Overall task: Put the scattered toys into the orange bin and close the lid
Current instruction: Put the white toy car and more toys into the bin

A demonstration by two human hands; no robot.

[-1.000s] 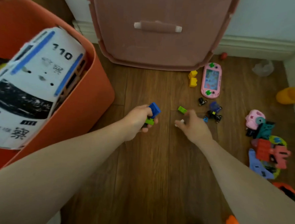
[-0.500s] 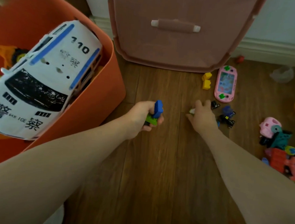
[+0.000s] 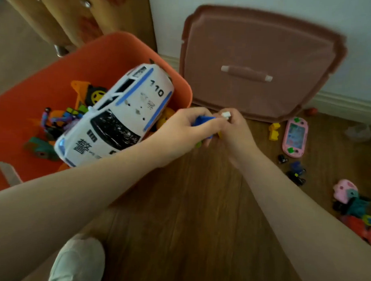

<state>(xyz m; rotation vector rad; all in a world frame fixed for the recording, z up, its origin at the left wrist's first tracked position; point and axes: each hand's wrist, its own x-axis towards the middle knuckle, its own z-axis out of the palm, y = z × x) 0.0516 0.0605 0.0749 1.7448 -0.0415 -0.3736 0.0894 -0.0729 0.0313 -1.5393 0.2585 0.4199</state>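
- A blue building brick is gripped in the left hand, its fingers curled round it; a scrap of green shows under the same hand, but whether it is a second brick cannot be told.
- A small white brick is pinched at the fingertips of the right hand, with a trace of yellow seen lower in that hand; the two hands are held touching, just beside the near corner of the orange bin.
- The step in hand is judged to be the carrying of a handful of small bricks to the bin, with the release not yet made.
- The next move is judged to call for both hands to be brought left over the rim, clear of the white police car that is propped across the bin's opening, and for the fingers to be opened there so that the bricks drop among the toys already inside.
- Much is left to be gathered from the wooden floor: yellow bricks, a pink handheld game, small dark toy cars and a heap of coloured toys at the right edge.
- The brown lid is leant against the wall behind the bin, so closing is judged to be well off; the car may need to be laid flatter first.
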